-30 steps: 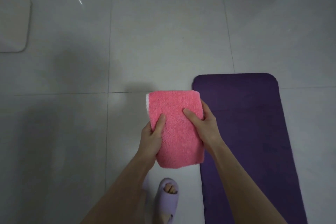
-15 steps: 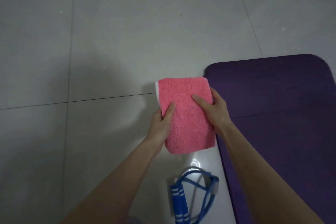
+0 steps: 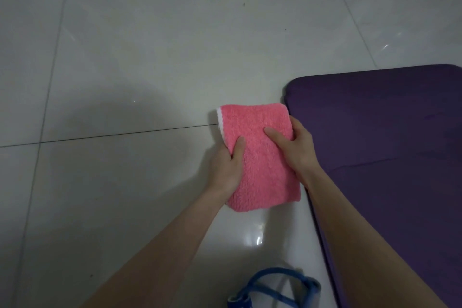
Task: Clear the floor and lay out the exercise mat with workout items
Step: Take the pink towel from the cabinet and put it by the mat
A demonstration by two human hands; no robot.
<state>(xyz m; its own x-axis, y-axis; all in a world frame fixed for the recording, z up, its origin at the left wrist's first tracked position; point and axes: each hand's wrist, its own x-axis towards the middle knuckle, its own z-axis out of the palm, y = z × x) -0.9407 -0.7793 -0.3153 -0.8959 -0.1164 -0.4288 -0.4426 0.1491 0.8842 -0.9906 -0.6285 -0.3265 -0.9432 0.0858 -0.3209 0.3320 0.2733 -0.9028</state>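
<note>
A folded pink towel point(image 3: 260, 157) with a thin white edge is held flat between both hands, low over the tiled floor. My left hand point(image 3: 226, 169) grips its left side, thumb on top. My right hand point(image 3: 296, 150) grips its right side, fingers spread over the pile. A dark purple exercise mat point(image 3: 390, 137) lies unrolled on the floor to the right, its rounded far-left corner just beside the towel. A blue skipping rope point(image 3: 272, 287) lies coiled on the floor at the bottom edge, partly cut off.
Pale glossy floor tiles point(image 3: 125, 70) fill the left and far part of the view, with a dark grout line running left from the towel. My shadow falls on the tiles left of the hands.
The view has tilted down and closer to the floor. The towel, still in both hands, has come lower beside the mat's corner. The slipper seen first is out of view; the rope has appeared.
</note>
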